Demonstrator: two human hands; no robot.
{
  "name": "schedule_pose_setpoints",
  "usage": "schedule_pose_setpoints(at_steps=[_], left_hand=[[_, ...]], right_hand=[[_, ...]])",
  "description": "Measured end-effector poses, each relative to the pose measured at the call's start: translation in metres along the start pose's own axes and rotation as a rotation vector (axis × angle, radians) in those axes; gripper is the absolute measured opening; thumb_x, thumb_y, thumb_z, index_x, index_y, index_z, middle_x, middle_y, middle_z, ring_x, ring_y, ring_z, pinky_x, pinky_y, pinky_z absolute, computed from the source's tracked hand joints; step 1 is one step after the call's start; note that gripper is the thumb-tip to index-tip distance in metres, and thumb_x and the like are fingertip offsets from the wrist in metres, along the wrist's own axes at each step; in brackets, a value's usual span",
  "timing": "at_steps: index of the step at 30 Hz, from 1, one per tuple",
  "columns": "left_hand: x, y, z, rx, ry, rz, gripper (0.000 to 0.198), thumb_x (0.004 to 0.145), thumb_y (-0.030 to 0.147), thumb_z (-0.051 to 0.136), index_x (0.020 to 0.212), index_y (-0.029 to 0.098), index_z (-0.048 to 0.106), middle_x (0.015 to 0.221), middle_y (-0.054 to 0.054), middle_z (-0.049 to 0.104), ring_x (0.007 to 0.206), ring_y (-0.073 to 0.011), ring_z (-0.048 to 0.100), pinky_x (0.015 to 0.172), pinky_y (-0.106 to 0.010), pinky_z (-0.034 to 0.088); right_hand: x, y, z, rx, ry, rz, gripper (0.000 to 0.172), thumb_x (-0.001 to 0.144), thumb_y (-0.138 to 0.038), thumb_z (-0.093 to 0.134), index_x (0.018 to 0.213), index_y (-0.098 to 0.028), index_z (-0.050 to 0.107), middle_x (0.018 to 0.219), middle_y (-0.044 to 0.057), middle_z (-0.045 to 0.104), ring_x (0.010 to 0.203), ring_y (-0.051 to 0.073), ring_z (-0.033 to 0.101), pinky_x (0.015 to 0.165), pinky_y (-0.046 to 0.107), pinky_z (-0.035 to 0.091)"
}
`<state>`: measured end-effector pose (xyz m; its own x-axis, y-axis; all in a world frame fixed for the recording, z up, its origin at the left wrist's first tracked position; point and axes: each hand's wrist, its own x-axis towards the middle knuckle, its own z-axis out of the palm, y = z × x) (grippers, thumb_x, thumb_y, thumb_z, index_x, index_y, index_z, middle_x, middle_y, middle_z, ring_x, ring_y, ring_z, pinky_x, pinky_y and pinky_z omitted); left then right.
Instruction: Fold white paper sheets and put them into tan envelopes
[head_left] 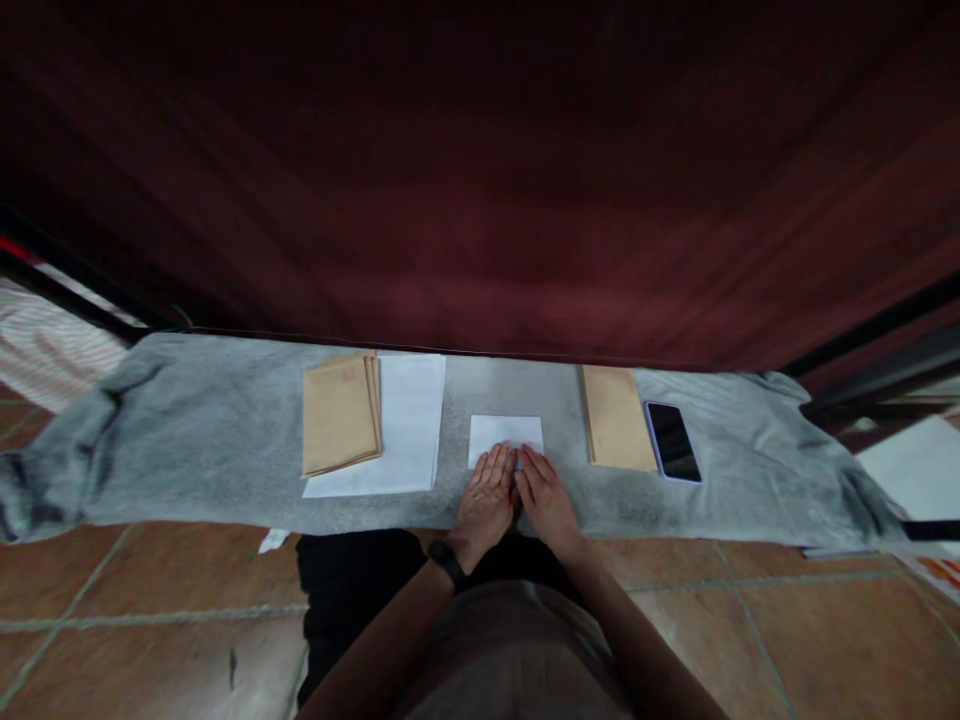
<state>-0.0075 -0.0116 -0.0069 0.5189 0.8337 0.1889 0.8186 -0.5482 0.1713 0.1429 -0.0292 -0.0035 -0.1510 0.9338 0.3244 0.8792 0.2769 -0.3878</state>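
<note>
A small folded white paper (505,436) lies on the grey cloth (210,450) in front of me. My left hand (487,498) rests flat on its near edge, fingers stretched out. Beside it my right hand (544,495) also lies flat with fingers extended, touching the paper's lower edge. The two hands sit side by side, nearly touching. A dark watch band is on my left wrist.
A stack of tan envelopes (339,413) lies on white sheets (409,420) to the left. Another tan envelope (616,417) and a black phone (673,441) lie to the right. A dark red curtain (480,180) hangs behind. Terracotta floor tiles (150,600) are below.
</note>
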Motion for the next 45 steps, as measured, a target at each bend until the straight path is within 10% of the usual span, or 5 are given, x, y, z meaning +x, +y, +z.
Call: schedule_pose_setpoints(at_steps=[16, 27, 45], left_hand=[[-0.020, -0.017, -0.008, 0.073, 0.051, -0.171, 0.063, 0.101, 0.034, 0.036, 0.157, 0.007, 0.021, 0.159, -0.016, 0.036, 0.151, -0.0239, 0.023, 0.125, -0.048, 0.023], [0.031, 0.013, 0.002, -0.052, -0.017, 0.008, 0.054, 0.102, 0.026, 0.029, 0.153, 0.010, 0.032, 0.160, -0.012, 0.035, 0.151, -0.0215, 0.023, 0.124, -0.045, 0.026], [0.038, -0.025, 0.004, 0.022, 0.028, -0.186, 0.060, 0.101, 0.032, 0.031, 0.156, 0.007, 0.026, 0.161, -0.016, 0.030, 0.152, -0.0249, 0.021, 0.124, -0.047, 0.023]], right_hand=[[-0.031, 0.021, -0.001, -0.268, -0.033, -0.025, 0.056, 0.106, -0.037, 0.035, 0.157, -0.013, 0.028, 0.156, 0.012, 0.041, 0.141, 0.026, 0.043, 0.120, 0.046, 0.028], [-0.030, 0.018, 0.001, -0.265, -0.027, -0.020, 0.052, 0.103, -0.026, 0.036, 0.153, -0.013, 0.039, 0.154, 0.012, 0.043, 0.142, 0.025, 0.042, 0.121, 0.046, 0.026], [-0.009, 0.015, -0.006, -0.181, -0.034, 0.013, 0.049, 0.106, -0.033, 0.034, 0.150, -0.013, 0.043, 0.151, 0.013, 0.048, 0.142, 0.025, 0.042, 0.120, 0.048, 0.029]])
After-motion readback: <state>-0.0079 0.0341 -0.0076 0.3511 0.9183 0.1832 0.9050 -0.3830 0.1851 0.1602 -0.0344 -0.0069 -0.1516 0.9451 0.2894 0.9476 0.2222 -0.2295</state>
